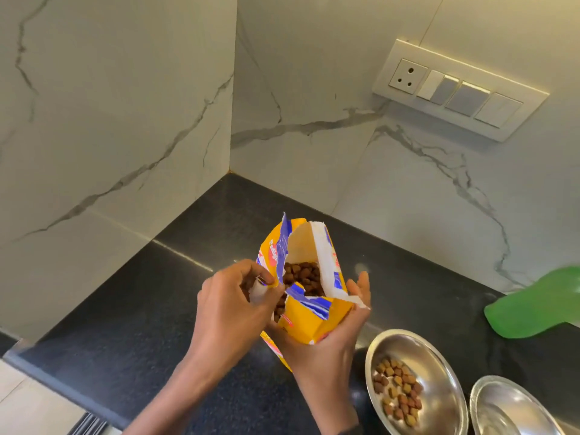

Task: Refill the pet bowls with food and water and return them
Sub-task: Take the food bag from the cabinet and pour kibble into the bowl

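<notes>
A yellow and blue pet food bag (309, 318), torn open at the top, is held upright above the black counter (131, 324); brown kibble shows inside. My right hand (326, 343) grips the bag's lower right side from beneath. My left hand (232, 306) pinches the torn left flap of the bag. To the right on the counter stands a steel bowl (439, 365) with a small heap of kibble in it. A second steel bowl (514, 406) sits beside it at the lower right, with no kibble visible in it.
White marble walls meet in a corner behind the counter. A switch and socket panel (458, 89) is on the right wall. A green plastic object (536, 306) lies on the counter at the right edge. The counter's front edge runs at lower left.
</notes>
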Motion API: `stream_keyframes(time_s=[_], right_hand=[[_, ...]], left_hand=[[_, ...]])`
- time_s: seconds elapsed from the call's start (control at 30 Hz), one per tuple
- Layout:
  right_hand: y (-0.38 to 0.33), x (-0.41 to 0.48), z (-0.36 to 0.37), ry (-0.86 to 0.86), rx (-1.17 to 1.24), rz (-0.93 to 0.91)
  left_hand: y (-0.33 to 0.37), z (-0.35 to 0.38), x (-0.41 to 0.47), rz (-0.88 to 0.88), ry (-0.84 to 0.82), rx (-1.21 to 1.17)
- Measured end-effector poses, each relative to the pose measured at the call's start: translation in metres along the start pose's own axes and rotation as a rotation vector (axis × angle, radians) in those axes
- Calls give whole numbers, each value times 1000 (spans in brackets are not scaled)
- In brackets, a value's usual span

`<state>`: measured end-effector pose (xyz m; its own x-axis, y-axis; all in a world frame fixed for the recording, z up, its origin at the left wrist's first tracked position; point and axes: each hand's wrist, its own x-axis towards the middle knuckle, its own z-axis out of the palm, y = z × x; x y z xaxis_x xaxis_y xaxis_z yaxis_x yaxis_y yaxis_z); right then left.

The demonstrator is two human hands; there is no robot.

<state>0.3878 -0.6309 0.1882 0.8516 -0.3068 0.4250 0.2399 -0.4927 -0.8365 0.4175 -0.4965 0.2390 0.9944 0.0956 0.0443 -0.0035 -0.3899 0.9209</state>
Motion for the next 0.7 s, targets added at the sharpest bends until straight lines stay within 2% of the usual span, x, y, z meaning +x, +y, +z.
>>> stream_keyframes(time_s=[0.13,0.4,0.5,0.6,0.7], right_hand=[[-1,-1,9,33,-52,59],[13,3,12,-10,-325,-41],[20,12,7,-3,-253,-96],[4,32,-7,83,-83,-69],[-22,55,-35,199,-13,-81]], left_hand=[[8,-2,-1,-4,19,1],[16,-21,6,14,-82,-46],[17,-31,7,21,-30,-141],[12,-37,11,11,38,-260],[7,-27,26,-48,-31,-376]])
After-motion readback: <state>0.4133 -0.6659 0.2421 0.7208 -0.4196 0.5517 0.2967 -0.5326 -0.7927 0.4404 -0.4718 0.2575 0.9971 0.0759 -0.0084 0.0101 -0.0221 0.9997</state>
